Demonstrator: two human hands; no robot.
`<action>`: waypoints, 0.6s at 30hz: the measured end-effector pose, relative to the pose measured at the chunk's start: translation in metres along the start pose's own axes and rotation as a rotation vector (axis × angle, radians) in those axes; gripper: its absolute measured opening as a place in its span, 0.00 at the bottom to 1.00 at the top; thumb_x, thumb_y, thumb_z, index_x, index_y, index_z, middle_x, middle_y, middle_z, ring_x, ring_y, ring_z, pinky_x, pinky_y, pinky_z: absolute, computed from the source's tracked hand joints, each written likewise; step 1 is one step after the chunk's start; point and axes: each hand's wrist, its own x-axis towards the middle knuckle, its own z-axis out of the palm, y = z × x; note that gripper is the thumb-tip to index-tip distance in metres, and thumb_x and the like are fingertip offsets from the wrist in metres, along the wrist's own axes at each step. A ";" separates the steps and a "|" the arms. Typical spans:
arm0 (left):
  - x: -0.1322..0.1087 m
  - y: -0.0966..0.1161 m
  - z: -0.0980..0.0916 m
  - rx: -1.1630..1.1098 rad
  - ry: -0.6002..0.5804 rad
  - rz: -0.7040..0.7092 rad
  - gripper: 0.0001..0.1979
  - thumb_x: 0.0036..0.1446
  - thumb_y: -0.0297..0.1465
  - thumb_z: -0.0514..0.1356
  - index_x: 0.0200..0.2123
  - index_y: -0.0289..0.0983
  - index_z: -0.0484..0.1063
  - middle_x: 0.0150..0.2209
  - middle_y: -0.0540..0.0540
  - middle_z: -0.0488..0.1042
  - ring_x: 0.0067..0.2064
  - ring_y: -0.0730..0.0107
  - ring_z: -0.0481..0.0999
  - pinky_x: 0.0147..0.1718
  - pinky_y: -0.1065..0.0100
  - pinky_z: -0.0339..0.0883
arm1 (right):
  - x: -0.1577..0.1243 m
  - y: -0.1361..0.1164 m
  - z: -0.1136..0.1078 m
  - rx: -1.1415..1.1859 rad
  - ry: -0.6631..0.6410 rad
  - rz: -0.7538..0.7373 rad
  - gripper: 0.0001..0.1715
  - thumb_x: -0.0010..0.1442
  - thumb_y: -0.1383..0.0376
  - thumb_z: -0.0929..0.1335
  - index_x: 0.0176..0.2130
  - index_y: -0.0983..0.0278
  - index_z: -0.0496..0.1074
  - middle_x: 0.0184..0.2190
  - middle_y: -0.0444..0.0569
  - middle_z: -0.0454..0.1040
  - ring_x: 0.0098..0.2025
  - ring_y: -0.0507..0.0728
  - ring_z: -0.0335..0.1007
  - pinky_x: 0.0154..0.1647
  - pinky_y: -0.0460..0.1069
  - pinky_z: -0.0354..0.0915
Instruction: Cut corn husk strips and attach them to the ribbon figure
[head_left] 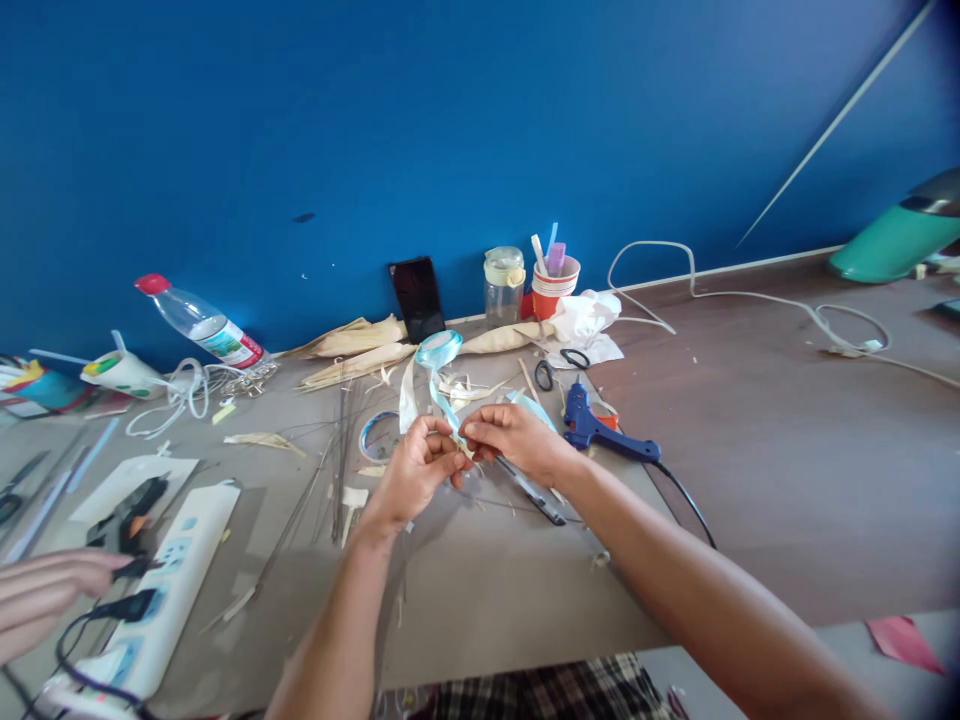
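My left hand (424, 468) and my right hand (517, 440) meet over the table, fingers closed in a pinch. A light blue ribbon (444, 398) runs down from its roll (439, 348) into the fingers of both hands. Between the fingertips shows a small pale scrap, too small to name. Under my right hand lies a utility knife (531, 492). To the right of it rests a blue hot glue gun (607, 425), and behind that black-handled scissors (559, 370). A tape roll (379, 438) lies left of my left hand.
Thin wires (341, 450) and dried corn husks (352, 360) are strewn about. Against the wall stand a phone (417, 298), a jar (503, 285), a paper cup (556, 285) and a tilted bottle (210, 330). At left, another person's hand (56, 590) is by a power strip (180, 580).
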 end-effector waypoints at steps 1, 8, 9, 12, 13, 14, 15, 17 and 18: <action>0.000 0.000 0.000 -0.006 -0.003 0.002 0.17 0.51 0.34 0.64 0.38 0.38 0.58 0.25 0.53 0.73 0.24 0.74 0.73 0.27 0.71 0.63 | 0.000 0.000 -0.002 0.029 -0.021 0.004 0.10 0.51 0.61 0.68 0.28 0.66 0.72 0.20 0.41 0.69 0.21 0.47 0.58 0.25 0.45 0.56; -0.002 0.004 0.004 -0.018 -0.020 -0.013 0.18 0.51 0.33 0.64 0.39 0.39 0.57 0.24 0.54 0.72 0.24 0.74 0.72 0.27 0.71 0.63 | -0.001 -0.004 -0.006 0.011 -0.158 0.002 0.08 0.49 0.65 0.69 0.31 0.68 0.74 0.21 0.42 0.71 0.24 0.48 0.61 0.26 0.45 0.56; -0.002 0.004 0.004 -0.014 -0.024 -0.018 0.18 0.50 0.33 0.64 0.39 0.39 0.57 0.24 0.54 0.72 0.24 0.74 0.73 0.27 0.71 0.63 | -0.001 -0.003 -0.006 0.010 -0.151 0.008 0.08 0.49 0.65 0.69 0.30 0.68 0.74 0.21 0.42 0.71 0.24 0.48 0.61 0.25 0.45 0.55; -0.001 0.003 0.005 -0.009 -0.038 -0.034 0.18 0.50 0.34 0.64 0.38 0.39 0.57 0.25 0.53 0.72 0.24 0.73 0.72 0.26 0.71 0.63 | -0.001 -0.002 -0.003 -0.037 -0.120 0.006 0.05 0.49 0.66 0.68 0.27 0.67 0.72 0.19 0.40 0.69 0.22 0.47 0.58 0.23 0.44 0.53; -0.001 0.002 0.005 -0.007 -0.035 -0.035 0.18 0.50 0.34 0.64 0.38 0.39 0.58 0.25 0.53 0.72 0.24 0.73 0.72 0.26 0.71 0.63 | -0.001 -0.001 -0.002 -0.074 -0.096 -0.005 0.05 0.49 0.66 0.68 0.26 0.66 0.71 0.18 0.40 0.68 0.21 0.47 0.57 0.22 0.44 0.52; -0.001 0.002 0.005 -0.003 -0.028 -0.032 0.17 0.50 0.34 0.64 0.38 0.38 0.58 0.24 0.53 0.72 0.24 0.74 0.72 0.26 0.71 0.63 | -0.001 0.000 -0.002 -0.118 -0.067 -0.020 0.05 0.50 0.66 0.67 0.26 0.66 0.71 0.17 0.39 0.67 0.20 0.47 0.56 0.22 0.44 0.51; 0.000 0.001 0.005 0.002 -0.016 -0.026 0.17 0.51 0.34 0.64 0.37 0.38 0.59 0.24 0.53 0.73 0.24 0.74 0.72 0.27 0.71 0.64 | -0.001 0.000 -0.001 -0.161 -0.034 -0.037 0.05 0.51 0.66 0.66 0.25 0.66 0.70 0.17 0.39 0.66 0.20 0.47 0.55 0.22 0.44 0.51; 0.001 -0.001 0.004 0.003 0.017 -0.001 0.15 0.52 0.34 0.63 0.37 0.37 0.60 0.26 0.52 0.74 0.25 0.74 0.73 0.29 0.70 0.64 | -0.001 -0.001 0.000 -0.228 0.034 -0.080 0.06 0.52 0.66 0.65 0.25 0.65 0.69 0.17 0.39 0.65 0.21 0.47 0.55 0.22 0.44 0.52; 0.001 -0.002 0.004 -0.009 0.038 0.016 0.14 0.53 0.35 0.63 0.38 0.37 0.61 0.27 0.50 0.75 0.26 0.73 0.74 0.31 0.69 0.65 | -0.001 -0.001 0.000 -0.247 0.067 -0.101 0.07 0.52 0.65 0.65 0.24 0.65 0.69 0.17 0.39 0.65 0.21 0.47 0.56 0.23 0.44 0.52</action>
